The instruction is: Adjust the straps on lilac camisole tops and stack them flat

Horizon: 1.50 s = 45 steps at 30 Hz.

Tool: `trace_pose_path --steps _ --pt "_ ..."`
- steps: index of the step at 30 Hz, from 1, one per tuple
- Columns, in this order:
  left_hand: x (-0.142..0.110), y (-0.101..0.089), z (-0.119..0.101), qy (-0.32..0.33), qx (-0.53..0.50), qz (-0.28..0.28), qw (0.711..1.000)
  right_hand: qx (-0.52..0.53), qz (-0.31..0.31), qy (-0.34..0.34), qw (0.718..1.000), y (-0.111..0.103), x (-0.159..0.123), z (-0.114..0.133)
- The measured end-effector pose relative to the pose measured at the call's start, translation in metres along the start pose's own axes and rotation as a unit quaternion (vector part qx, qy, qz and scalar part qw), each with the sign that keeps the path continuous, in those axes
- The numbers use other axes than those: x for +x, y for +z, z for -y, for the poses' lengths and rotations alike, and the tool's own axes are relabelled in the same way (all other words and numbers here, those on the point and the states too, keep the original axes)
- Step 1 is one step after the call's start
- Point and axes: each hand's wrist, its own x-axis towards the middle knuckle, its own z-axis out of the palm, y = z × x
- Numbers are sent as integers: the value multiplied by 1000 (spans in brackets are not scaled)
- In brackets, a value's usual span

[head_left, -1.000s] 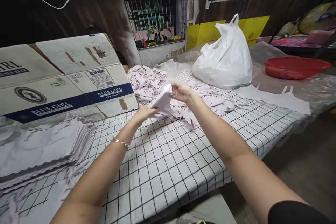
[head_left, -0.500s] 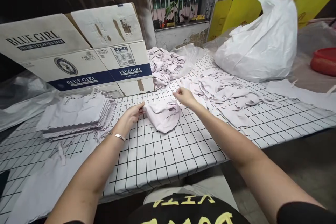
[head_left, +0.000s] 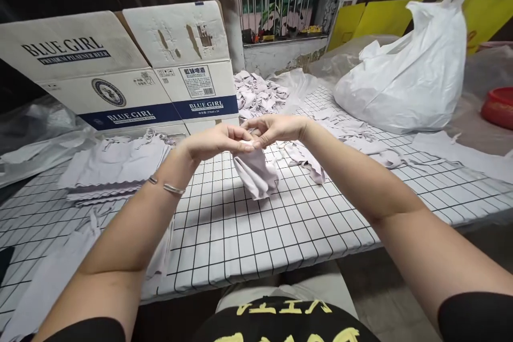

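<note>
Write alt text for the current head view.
Left hand and right hand pinch pale lilac fabric over a grid-patterned tablecloth. A Blue Girl carton stands behind stacked garments at left; a white plastic bag sits at right.

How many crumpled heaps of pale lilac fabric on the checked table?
2: one heap beside the white cardboard carton, another heap in front of the white plastic bag, partly behind the right forearm. More may be hidden.
</note>
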Motion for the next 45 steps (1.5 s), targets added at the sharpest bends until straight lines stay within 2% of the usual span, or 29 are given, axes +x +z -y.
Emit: trace_pose_path --steps 3,6,8,12,14,16,17,19,22,25,28,31,34,37,39,40,42,43,45 --pt "-5 -13 -31 11 61 3 998 9 -15 -33 999 4 2 11" --pt "-9 -24 -59 19 109 -20 994 49 -23 -68 996 13 4 13" --pt "-13 -31 -75 25 132 -47 990 67 -6 -59 996 17 3 13" --pt "-28 -49 -98 22 179 -114 977 50 -19 -60 997 14 -8 20" --pt "-39 -62 -102 22 187 -139 972 14 8 -9 1000 9 -18 21" --pt "-51 -79 -101 29 169 -147 974 -32 36 78 996 2 -29 19" --pt "-57 -88 -98 30 157 -146 976 -50 30 115 992 -2 -35 18" --pt "-68 -106 -89 18 148 -143 978 -80 -21 151 985 -12 -47 15" --pt "-79 -129 -69 -34 178 -132 974 -115 -128 152 973 -32 -61 21" --pt "-81 -144 -48 -87 218 -119 965 -150 -205 145 956 -53 -66 36" --pt "-73 -155 -32 -68 217 -129 965 -197 -241 145 939 -75 -65 48" --pt "-56 -165 -29 -24 240 -203 949 -286 -302 157 895 -98 -58 57" --pt "-36 -170 -45 -18 335 -311 889 -360 -397 152 831 -117 -50 74" --pt "-28 -152 -67 30 424 -371 826 -413 -424 136 794 -118 -48 96" --pt "-34 -120 -66 68 492 -378 782 -475 -401 137 771 -106 -53 102" --pt "-40 -99 -57 79 530 -369 760 -519 -382 142 751 -95 -59 98" --pt "-58 -46 -23 87 591 -352 721 -611 -328 140 706 -64 -76 72" --pt "-70 -17 2 82 605 -341 715 -650 -296 131 687 -43 -87 51" --pt "-95 42 57 69 609 -290 735 -675 -247 75 692 8 -110 -2"
